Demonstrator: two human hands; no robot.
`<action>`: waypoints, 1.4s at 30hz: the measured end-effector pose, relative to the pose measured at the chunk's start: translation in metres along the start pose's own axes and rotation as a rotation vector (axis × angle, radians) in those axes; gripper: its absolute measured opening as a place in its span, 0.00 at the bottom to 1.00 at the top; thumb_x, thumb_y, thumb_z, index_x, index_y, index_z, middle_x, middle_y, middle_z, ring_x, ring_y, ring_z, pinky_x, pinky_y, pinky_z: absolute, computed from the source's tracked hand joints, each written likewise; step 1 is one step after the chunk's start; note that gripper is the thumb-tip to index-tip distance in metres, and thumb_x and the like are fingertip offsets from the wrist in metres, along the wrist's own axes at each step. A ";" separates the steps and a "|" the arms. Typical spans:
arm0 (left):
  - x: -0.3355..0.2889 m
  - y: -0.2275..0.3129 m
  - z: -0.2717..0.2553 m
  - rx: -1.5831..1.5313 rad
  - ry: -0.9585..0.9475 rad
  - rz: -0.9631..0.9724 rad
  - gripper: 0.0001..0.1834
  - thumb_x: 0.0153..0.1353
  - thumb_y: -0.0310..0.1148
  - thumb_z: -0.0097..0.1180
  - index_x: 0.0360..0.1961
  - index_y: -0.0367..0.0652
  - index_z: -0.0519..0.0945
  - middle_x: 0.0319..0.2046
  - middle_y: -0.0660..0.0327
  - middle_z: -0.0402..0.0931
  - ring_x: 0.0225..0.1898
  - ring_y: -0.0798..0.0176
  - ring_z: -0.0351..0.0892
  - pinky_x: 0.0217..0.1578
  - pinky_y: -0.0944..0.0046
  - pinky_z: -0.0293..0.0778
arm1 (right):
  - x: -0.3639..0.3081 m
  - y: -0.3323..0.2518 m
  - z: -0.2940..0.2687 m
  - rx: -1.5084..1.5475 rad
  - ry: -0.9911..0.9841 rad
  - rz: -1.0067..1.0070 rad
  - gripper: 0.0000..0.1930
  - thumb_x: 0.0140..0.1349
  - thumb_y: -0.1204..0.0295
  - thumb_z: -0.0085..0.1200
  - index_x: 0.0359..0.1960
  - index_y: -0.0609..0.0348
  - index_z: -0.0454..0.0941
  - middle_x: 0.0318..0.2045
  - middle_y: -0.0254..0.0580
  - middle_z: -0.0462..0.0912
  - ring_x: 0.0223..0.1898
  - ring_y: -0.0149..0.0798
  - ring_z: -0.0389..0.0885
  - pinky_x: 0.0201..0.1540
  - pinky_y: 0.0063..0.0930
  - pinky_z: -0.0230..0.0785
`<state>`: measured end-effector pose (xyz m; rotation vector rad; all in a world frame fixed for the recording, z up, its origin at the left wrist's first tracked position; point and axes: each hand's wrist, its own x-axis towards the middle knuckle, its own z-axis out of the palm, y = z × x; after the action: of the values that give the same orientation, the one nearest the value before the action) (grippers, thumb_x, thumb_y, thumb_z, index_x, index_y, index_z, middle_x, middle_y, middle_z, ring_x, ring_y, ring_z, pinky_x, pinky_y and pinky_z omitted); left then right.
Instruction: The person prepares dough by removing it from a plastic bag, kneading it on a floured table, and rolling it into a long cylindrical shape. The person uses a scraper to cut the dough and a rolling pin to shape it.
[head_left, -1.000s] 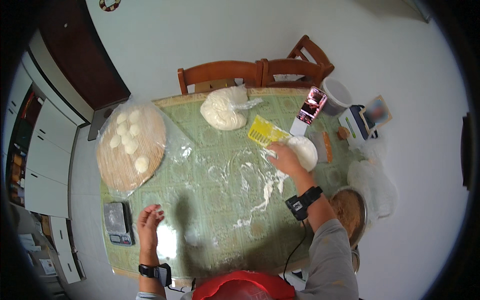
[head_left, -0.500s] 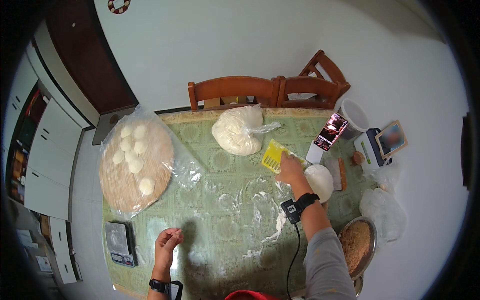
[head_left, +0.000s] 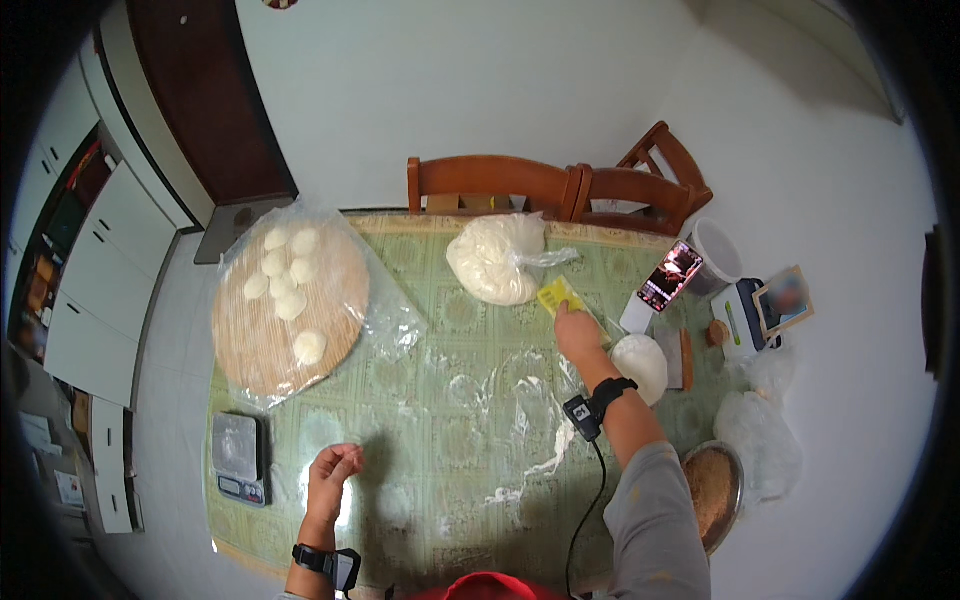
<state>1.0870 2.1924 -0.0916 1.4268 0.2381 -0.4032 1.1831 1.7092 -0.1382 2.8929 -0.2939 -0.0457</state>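
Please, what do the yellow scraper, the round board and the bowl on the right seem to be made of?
Yellow scraper: probably plastic, finish unclear; thin and bright-coloured.
Round board: likely wood or bamboo, apparently matt; tan with fine parallel lines.
Bowl: apparently polished metal; its rim gleams silvery.

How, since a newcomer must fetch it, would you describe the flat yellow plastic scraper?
On the green patterned table, find the clear plastic bag of pale dough near the far edge. To its right, partly hidden by the bare right hand, lies the scraper, its bright yellow unlike the pale bag.
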 end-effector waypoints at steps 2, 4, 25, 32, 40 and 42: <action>-0.002 0.001 -0.003 0.046 -0.128 0.148 0.10 0.63 0.30 0.53 0.42 0.36 0.77 0.39 0.60 0.79 0.39 0.68 0.77 0.43 0.67 0.72 | 0.000 -0.008 -0.011 0.032 0.049 -0.083 0.23 0.54 0.74 0.48 0.53 0.73 0.70 0.25 0.49 0.82 0.29 0.45 0.83 0.27 0.35 0.74; -0.011 0.002 -0.005 0.015 -0.035 0.064 0.10 0.64 0.30 0.52 0.43 0.37 0.77 0.40 0.60 0.79 0.41 0.68 0.77 0.44 0.68 0.72 | -0.038 -0.029 -0.019 0.081 0.024 -0.148 0.22 0.54 0.74 0.48 0.52 0.72 0.71 0.22 0.47 0.81 0.25 0.44 0.82 0.24 0.35 0.73; -0.109 -0.001 -0.084 -0.128 0.025 0.115 0.10 0.64 0.29 0.52 0.44 0.37 0.76 0.42 0.59 0.78 0.42 0.66 0.78 0.44 0.68 0.73 | -0.262 -0.120 -0.075 0.273 -0.007 -0.185 0.18 0.56 0.77 0.45 0.50 0.63 0.71 0.28 0.49 0.81 0.30 0.51 0.81 0.31 0.42 0.74; -0.128 -0.010 -0.129 -0.142 0.097 0.160 0.10 0.64 0.28 0.52 0.44 0.37 0.76 0.43 0.57 0.78 0.42 0.65 0.78 0.45 0.67 0.74 | -0.358 -0.141 -0.129 0.357 0.012 -0.553 0.21 0.56 0.75 0.46 0.53 0.62 0.69 0.50 0.52 0.77 0.44 0.50 0.79 0.41 0.37 0.74; -0.132 -0.020 -0.146 -0.124 0.130 0.081 0.09 0.64 0.28 0.52 0.44 0.37 0.76 0.43 0.58 0.78 0.42 0.64 0.78 0.44 0.67 0.74 | -0.416 -0.197 -0.109 0.308 0.118 -0.701 0.21 0.55 0.71 0.47 0.52 0.60 0.72 0.43 0.52 0.78 0.39 0.43 0.79 0.34 0.34 0.75; -0.131 -0.018 -0.144 -0.121 0.099 0.101 0.09 0.64 0.28 0.52 0.44 0.37 0.76 0.43 0.58 0.78 0.42 0.64 0.78 0.44 0.67 0.74 | -0.375 -0.204 -0.093 0.127 0.172 -0.633 0.19 0.53 0.71 0.49 0.49 0.60 0.73 0.41 0.51 0.78 0.34 0.41 0.78 0.27 0.33 0.73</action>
<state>0.9721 2.3497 -0.0753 1.3351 0.2648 -0.2314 0.8606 2.0004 -0.0925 2.9600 0.6723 0.1173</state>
